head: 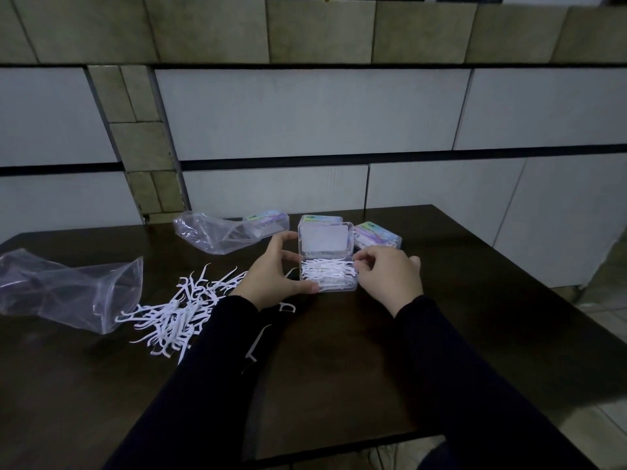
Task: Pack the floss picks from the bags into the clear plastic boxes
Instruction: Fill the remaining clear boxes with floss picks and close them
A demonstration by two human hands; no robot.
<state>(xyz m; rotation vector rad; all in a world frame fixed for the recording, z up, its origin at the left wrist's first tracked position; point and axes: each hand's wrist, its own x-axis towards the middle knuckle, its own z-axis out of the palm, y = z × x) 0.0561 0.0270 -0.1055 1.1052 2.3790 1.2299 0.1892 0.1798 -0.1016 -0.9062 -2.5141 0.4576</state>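
Fingers of both hands — left (275,268), right (386,275) — grip the open box (328,266); labels unreadable.

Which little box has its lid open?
The clear box between both hands, full of white picks. The three labelled boxes behind it are closed.

i'm looking at a dim, plain home-like room: dark wooden table (339,351) against a tiled wall (305,113), tiled floor (604,320).
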